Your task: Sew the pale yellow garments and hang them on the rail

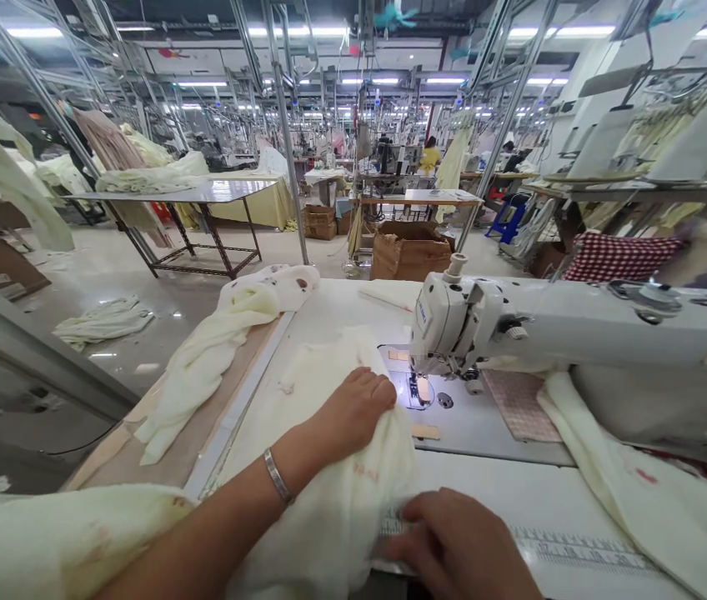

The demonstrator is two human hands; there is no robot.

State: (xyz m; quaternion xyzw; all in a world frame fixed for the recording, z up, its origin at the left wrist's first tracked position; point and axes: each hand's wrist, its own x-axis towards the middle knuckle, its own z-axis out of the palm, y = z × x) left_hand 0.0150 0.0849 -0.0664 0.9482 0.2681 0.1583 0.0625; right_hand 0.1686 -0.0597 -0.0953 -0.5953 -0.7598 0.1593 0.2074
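A pale cream fabric piece (322,492) with small reddish marks lies on the sewing table, left of the needle area. My left hand (363,412), a metal bracelet at its wrist, is closed on the upper right part of this fabric, just beside the presser foot (419,390). Near the front edge of the table is my right hand (459,542), next to the lower right edge of the fabric. Motion blurs its fingers, and I cannot make out whether they hold the cloth. The white sewing machine (453,321) stands to the right with its needle light on.
A cream fabric piece (203,375) drapes over the table's left side. Another cream piece (647,483) lies at right, under the machine arm. A printed ruler (579,546) runs along the front edge. Beyond stand a cardboard box (409,254) and a metal-legged table (203,193).
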